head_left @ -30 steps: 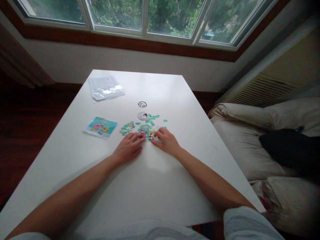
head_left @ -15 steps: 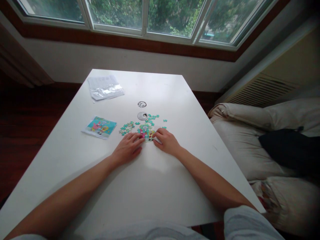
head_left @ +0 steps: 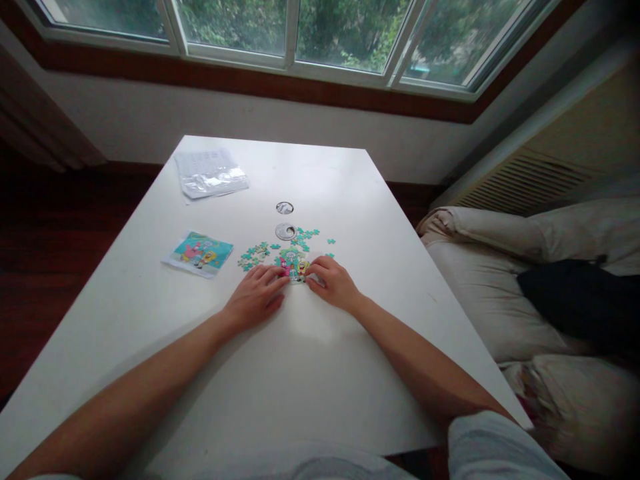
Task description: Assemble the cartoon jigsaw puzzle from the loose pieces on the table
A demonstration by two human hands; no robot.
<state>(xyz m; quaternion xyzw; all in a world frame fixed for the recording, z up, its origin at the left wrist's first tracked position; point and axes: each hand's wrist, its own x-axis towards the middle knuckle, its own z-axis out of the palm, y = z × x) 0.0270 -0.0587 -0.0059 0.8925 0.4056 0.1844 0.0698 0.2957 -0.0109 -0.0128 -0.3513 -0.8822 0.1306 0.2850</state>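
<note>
A partly joined jigsaw puzzle (head_left: 293, 264) with cartoon figures lies on the white table between my two hands. My left hand (head_left: 259, 288) rests at its left edge, with bent fingers pressed together on the pieces. At the right edge, the thumb and fingers of my right hand (head_left: 333, 281) close on the puzzle's border. My fingertips cover parts of both edges. Loose green puzzle pieces (head_left: 256, 255) are scattered to the left, and more loose pieces (head_left: 305, 237) lie just beyond the joined part.
A picture in a clear sleeve (head_left: 200, 254) lies left of the pieces. Farther back is a plastic bag with paper (head_left: 211, 175). Two round fittings, one a metal ring (head_left: 285, 231), are set in the white table (head_left: 320, 387). A cushioned sofa (head_left: 470, 293) stands along the right side.
Both hands stay almost still at the puzzle's edges. The whole view shifts very slightly.
</note>
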